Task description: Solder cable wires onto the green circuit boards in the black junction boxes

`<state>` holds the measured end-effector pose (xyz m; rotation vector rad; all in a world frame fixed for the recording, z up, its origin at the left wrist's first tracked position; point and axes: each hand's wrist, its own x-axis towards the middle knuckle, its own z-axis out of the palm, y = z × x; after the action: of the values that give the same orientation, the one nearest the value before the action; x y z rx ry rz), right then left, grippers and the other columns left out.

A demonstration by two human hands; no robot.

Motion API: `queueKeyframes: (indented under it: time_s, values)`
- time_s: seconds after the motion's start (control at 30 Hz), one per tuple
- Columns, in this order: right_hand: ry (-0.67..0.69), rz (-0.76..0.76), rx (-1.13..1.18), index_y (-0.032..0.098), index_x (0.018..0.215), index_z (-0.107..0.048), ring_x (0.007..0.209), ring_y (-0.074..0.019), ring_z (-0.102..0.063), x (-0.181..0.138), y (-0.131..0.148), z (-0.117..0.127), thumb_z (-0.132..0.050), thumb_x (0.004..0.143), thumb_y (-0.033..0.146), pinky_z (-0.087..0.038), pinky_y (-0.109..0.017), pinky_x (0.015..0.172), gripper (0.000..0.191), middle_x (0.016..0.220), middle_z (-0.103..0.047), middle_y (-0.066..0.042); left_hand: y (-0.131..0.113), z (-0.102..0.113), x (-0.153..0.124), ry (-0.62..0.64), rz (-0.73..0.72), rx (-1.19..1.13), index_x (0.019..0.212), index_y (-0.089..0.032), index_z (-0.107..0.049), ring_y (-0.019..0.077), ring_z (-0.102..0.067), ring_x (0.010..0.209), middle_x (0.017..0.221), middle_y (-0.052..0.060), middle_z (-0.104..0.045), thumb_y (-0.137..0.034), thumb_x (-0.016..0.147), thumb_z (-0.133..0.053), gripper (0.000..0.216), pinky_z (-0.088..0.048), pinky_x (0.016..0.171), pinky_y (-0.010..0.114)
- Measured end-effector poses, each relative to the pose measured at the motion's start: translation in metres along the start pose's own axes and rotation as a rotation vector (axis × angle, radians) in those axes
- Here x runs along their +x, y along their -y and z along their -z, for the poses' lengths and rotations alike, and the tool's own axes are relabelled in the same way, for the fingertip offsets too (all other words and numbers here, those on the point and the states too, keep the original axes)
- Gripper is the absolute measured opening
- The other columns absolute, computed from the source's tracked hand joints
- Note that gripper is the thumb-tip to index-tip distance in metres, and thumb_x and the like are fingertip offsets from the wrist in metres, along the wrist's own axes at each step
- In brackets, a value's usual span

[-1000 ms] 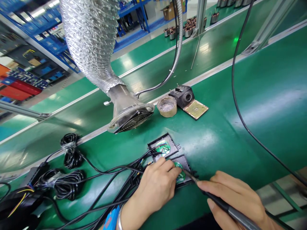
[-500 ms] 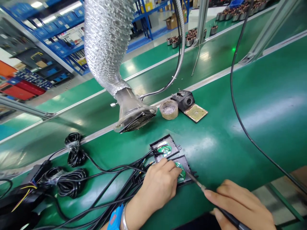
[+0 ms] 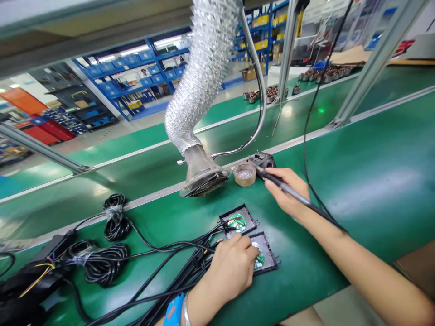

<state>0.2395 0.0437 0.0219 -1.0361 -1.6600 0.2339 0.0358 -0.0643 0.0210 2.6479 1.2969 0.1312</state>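
Observation:
My left hand rests on the near black tray, fingers pressed together on the wires beside its round green circuit board. A second black tray with another green board lies just behind it. My right hand is stretched out over the belt and grips a soldering iron like a pen. The iron's tip reaches the black iron stand, next to a small round tin.
A silver fume duct with a fan mouth hangs low over the green belt. Black cable bundles and loose wires lie at the left. The iron's cord rises at the right. Metal posts and blue shelving stand behind.
My right hand has lifted the soldering iron away from the near board and carried it back to the stand by the tin. The view has tilted upward. My left hand has stayed on the tray.

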Motion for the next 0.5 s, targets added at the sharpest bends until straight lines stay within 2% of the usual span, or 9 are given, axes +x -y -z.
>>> queueKeyframes:
  time_s: [0.1, 0.2, 0.27, 0.37, 0.43, 0.5]
  values:
    - [0.066, 0.002, 0.0, 0.021, 0.094, -0.071, 0.083, -0.0166, -0.067, 0.006, -0.023, -0.004, -0.064, 0.079, 0.026, -0.054, -0.028, 0.079, 0.017, 0.091, -0.072, -0.003, 0.001, 0.004, -0.005, -0.079, 0.011, -0.07, 0.097, -0.023, -0.064, 0.0205, -0.054, 0.082, 0.09, 0.003, -0.062, -0.018, 0.088, -0.049, 0.018, -0.047, 0.067, 0.032]
    - [-0.101, -0.08, -0.044, 0.017, 0.087, -0.069, 0.076, -0.0178, -0.066, 0.005, -0.042, 0.018, -0.059, 0.078, 0.026, -0.053, -0.029, 0.07, 0.016, 0.085, -0.072, -0.006, 0.002, 0.01, -0.019, -0.273, 0.018, -0.16, 0.097, -0.02, -0.061, 0.0217, -0.054, 0.09, 0.099, 0.006, -0.061, -0.024, 0.089, -0.052, 0.013, -0.047, 0.079, 0.037]
    - [-0.181, -0.144, -0.071, 0.016, 0.083, -0.067, 0.069, -0.0176, -0.064, 0.008, -0.055, 0.03, -0.057, 0.076, 0.027, -0.051, -0.028, 0.062, 0.016, 0.079, -0.07, -0.006, 0.001, 0.012, -0.032, -0.352, 0.028, -0.19, 0.089, -0.019, -0.06, 0.0214, -0.054, 0.087, 0.093, 0.006, -0.061, -0.024, 0.089, -0.053, 0.009, -0.046, 0.077, 0.037]
    - [-0.142, -0.215, -0.091, 0.016, 0.084, -0.063, 0.057, -0.0159, -0.06, 0.016, -0.071, 0.026, -0.058, 0.071, 0.032, -0.048, -0.026, 0.052, 0.021, 0.068, -0.066, -0.003, -0.002, 0.007, -0.049, -0.34, 0.035, -0.195, 0.088, -0.019, -0.058, 0.0199, -0.053, 0.076, 0.084, 0.004, -0.06, -0.024, 0.087, -0.054, 0.006, -0.045, 0.068, 0.035]
    - [-0.073, -0.241, -0.112, 0.017, 0.085, -0.062, 0.052, -0.0151, -0.057, 0.022, -0.076, 0.011, -0.06, 0.07, 0.037, -0.046, -0.026, 0.049, 0.026, 0.064, -0.064, -0.001, -0.005, -0.001, -0.058, -0.31, 0.048, -0.199, 0.097, -0.02, -0.058, 0.0207, -0.054, 0.078, 0.091, 0.004, -0.062, -0.025, 0.085, -0.058, 0.013, -0.046, 0.07, 0.035]
    - [-0.002, -0.242, -0.152, 0.018, 0.084, -0.063, 0.056, -0.0166, -0.058, 0.029, -0.078, -0.005, -0.061, 0.069, 0.043, -0.048, -0.029, 0.055, 0.029, 0.067, -0.065, -0.003, -0.007, -0.01, -0.063, -0.306, 0.075, -0.206, 0.107, -0.02, -0.056, 0.0222, -0.056, 0.086, 0.102, 0.006, -0.062, -0.024, 0.083, -0.062, 0.025, -0.047, 0.077, 0.037]
